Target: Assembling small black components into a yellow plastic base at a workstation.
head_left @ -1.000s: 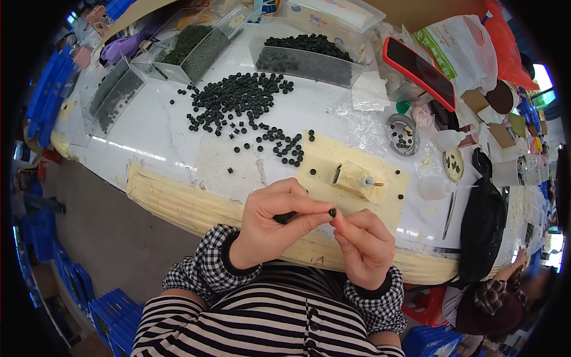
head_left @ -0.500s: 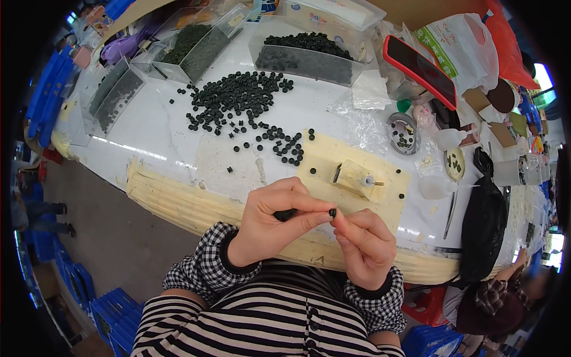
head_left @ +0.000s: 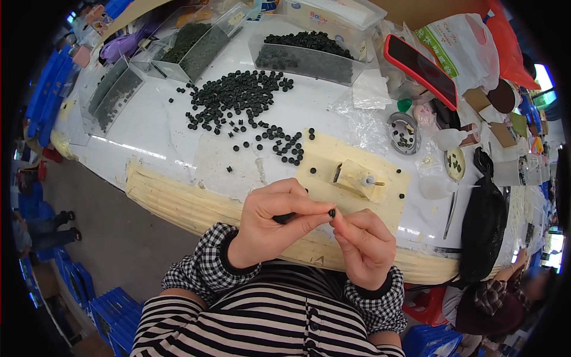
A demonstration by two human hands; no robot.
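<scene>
Moved almost nothing since the earlier frames: both hands stayed at the same place above the near edge of the counter (head_left: 154,128), fingertips together as before. Left hand (head_left: 269,223) closed around a short dark stick (head_left: 284,218), thumb and forefinger pinched narrow at its tip. Right hand (head_left: 364,244) also narrow, fingertips pinched on a small black ring (head_left: 331,212), which touched the end of the stick between the two hands.

Just behind the hands lay a pale yellow board (head_left: 321,157) with a small wooden block (head_left: 354,177) on it, a metal pin sticking out at the right side of the block. Some loose black rings on the board too. Further back, well apart from the hands, spread a big heap of black rings (head_left: 241,101), and behind it a clear box (head_left: 306,56) full of the same parts.

Near edge of the counter covered with ribbed yellowish padding (head_left: 172,199), running just under the wrists. Open white surface remained to the left of the board. Right side crowded: a round tin (head_left: 404,132), a red phone (head_left: 421,68), a black pouch (head_left: 483,229) hanging over the edge.
</scene>
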